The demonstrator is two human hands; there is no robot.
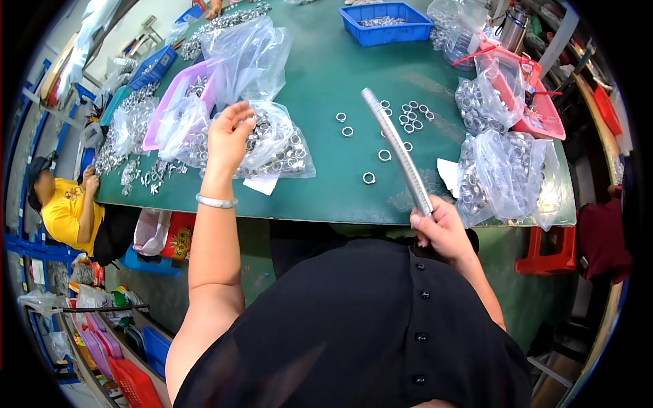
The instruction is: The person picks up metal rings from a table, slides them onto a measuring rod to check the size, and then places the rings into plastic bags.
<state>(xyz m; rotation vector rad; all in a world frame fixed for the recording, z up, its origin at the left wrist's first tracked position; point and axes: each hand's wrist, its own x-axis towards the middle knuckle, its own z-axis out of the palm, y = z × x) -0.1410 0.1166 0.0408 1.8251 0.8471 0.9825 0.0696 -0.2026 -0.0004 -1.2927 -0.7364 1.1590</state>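
Observation:
My left hand is raised over the edge of a clear plastic bag of metal ring clamps. Its fingers are loosely bent and apart, and I see nothing held in them. A pale bangle circles that wrist. My right hand, at the table's near edge, is closed round the lower end of a long, slim, ridged silvery strip. The strip slants up and left over the table. Around it lie several loose ring clamps, some partly hidden behind it, with a cluster just to its right.
On the green table stand a pink-purple bin at left, a blue tray of small metal parts at the far side, and a pink basket at right. Bagged clamps sit near right. Someone in yellow works at far left.

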